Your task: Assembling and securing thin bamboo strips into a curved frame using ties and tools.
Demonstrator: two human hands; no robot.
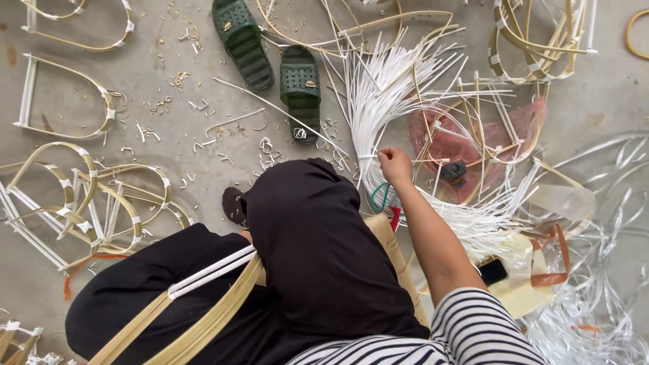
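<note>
One white strip (368, 157) pinched between closed right fingers (389, 157), pulled sideways clear of white strip bundle (385, 88) fanned on floor (189, 115). Left hand hidden under knees, grip unknown. Bamboo frame (203, 304) resting across lap, green sandals (270, 61) nearby.

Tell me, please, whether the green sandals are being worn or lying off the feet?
Off. Both green sandals lie empty on the floor, tops showing, apart from the person's legs.

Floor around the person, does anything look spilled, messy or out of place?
Small cut scraps litter the grey floor. Two green sandals lie apart, pointing different ways. The white strips fan out loosely where the right hand reaches. Nothing looks broken.
</note>
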